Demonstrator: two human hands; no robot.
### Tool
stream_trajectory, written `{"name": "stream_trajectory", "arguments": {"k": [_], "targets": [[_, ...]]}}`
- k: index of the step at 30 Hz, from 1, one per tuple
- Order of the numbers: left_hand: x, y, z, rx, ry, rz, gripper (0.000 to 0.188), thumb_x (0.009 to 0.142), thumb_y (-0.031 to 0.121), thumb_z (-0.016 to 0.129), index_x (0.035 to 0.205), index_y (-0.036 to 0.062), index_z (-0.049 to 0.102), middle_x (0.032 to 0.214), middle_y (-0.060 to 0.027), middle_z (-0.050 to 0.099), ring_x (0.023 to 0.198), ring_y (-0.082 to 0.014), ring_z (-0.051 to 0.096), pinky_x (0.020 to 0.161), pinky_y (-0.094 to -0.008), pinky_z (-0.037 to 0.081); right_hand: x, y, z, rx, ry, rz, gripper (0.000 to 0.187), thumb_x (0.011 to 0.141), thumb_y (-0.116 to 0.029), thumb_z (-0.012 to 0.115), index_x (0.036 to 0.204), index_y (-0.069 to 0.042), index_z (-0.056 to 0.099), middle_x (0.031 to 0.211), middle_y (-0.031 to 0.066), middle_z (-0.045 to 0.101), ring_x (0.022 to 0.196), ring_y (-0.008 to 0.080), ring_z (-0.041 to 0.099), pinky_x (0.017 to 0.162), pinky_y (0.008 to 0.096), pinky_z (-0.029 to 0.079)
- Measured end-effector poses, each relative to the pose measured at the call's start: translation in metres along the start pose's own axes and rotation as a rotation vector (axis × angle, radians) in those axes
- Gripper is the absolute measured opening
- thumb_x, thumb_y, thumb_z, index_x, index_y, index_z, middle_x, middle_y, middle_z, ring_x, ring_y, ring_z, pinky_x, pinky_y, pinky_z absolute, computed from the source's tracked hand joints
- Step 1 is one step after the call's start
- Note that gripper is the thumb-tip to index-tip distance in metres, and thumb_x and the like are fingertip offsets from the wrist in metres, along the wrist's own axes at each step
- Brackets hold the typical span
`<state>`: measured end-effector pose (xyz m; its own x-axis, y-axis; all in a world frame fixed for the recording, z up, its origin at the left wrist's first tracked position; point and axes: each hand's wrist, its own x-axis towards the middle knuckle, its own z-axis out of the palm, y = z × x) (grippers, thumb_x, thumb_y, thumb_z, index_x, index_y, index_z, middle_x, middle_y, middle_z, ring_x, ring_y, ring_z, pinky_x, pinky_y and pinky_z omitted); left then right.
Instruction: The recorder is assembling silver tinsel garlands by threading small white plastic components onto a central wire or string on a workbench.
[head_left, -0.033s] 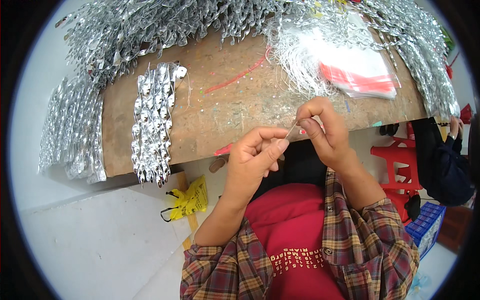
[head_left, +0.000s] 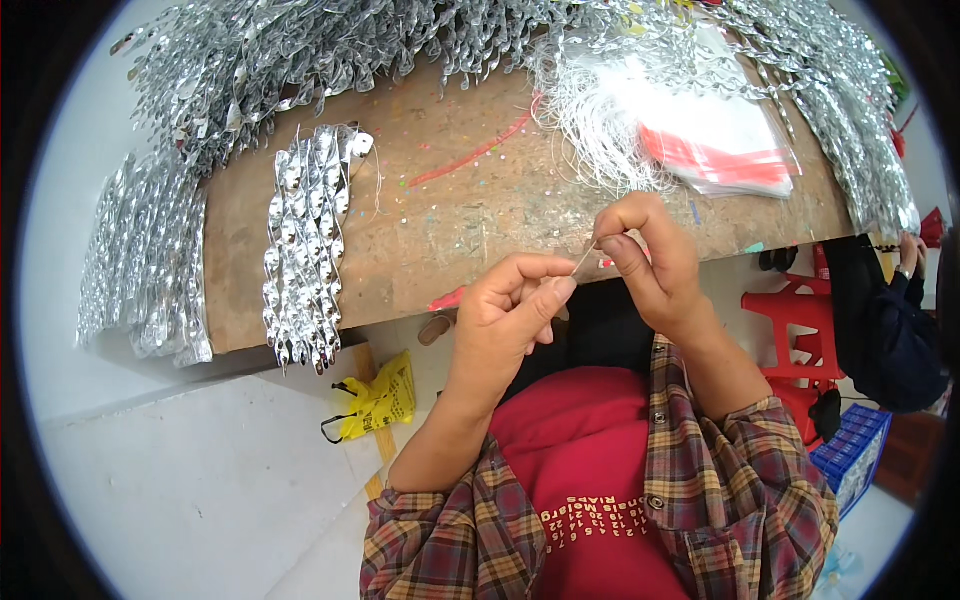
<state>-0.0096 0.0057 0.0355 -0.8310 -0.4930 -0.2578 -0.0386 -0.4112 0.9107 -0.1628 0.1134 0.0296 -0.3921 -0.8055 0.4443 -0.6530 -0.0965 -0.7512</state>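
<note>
Left hand (head_left: 515,305) and right hand (head_left: 655,262) both pinched on a thin thread (head_left: 586,257), which spans the gap between their fingertips, just off the table (head_left: 420,245) edge from where I stand. Beyond the right hand: white string bundle (head_left: 585,130), clear bags (head_left: 720,165). Silver twisted strips (head_left: 305,240) lie well left.

You're in small workshop for handwork, by look of it: scuffed, colour-flecked bench (head_left: 450,225) before you, silver twisted strips (head_left: 330,50) heaped along far edge, bundled white strings (head_left: 585,125), stacked plastic bags (head_left: 740,155); red stools (head_left: 795,315), blue crate (head_left: 855,450) on your right.
</note>
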Motion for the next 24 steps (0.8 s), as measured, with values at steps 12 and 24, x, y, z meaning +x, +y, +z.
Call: {"name": "stream_trajectory", "arguments": {"k": [12,24], "targets": [[0.003,-0.007,0.0,-0.164,0.025,0.031,0.013,0.086,0.012,0.06,0.093,0.0009,0.06,0.062,0.002,0.053,0.048,-0.0021,0.043,0.043,-0.0142,0.032,-0.008,0.001,0.011,0.823,-0.219,0.463,0.025,0.081,-0.004,0.062,0.105,0.0,0.058,0.101,0.0079,0.057,0.094,0.0134,0.053,0.079,0.0258,0.043],[-0.006,-0.006,0.007,-0.022,-0.397,-0.123,0.046,0.089,0.011,0.052,0.132,0.003,0.04,0.057,0.0039,0.047,0.046,-0.0023,0.041,0.044,-0.0145,0.03,0.014,0.033,-0.001,-0.056,0.268,0.055,0.008,0.081,-0.011,0.061,0.08,-0.003,0.058,0.073,0.0039,0.054,0.067,0.0152,0.048,0.065,0.0267,0.038]]}}
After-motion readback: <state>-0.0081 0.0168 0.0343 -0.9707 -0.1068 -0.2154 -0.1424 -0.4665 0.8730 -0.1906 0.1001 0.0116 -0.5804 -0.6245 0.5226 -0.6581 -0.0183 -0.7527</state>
